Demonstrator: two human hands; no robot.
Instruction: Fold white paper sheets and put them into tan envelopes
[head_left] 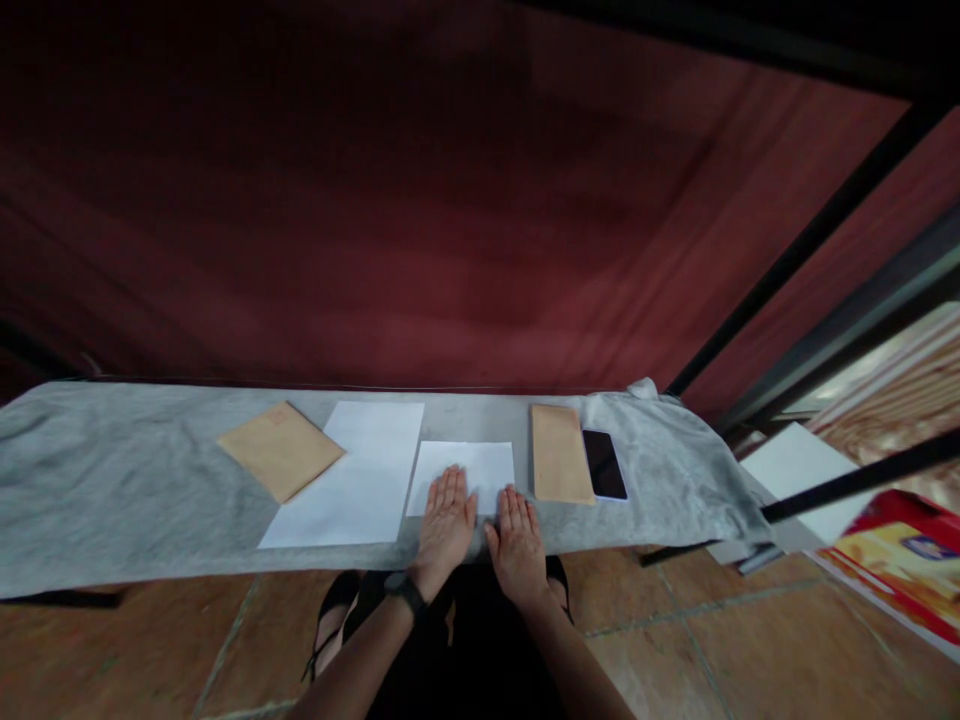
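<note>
My left hand point(445, 522) lies flat, fingers stretched out, on the near edge of a small white sheet of paper point(465, 470). My right hand point(516, 538) lies flat beside it, fingertips on the same sheet's lower right corner. A black watch sits on my left wrist. The sheet rests on a grey cloth-covered table point(112, 490). Neither hand holds anything.
A larger white sheet point(360, 480) lies left of the small one, with a brown envelope point(279, 449) overlapping its left side. Another brown envelope point(560, 452) and a black phone point(604, 464) lie to the right. Dark red curtain behind; tiled floor below; white paper and red packaging far right.
</note>
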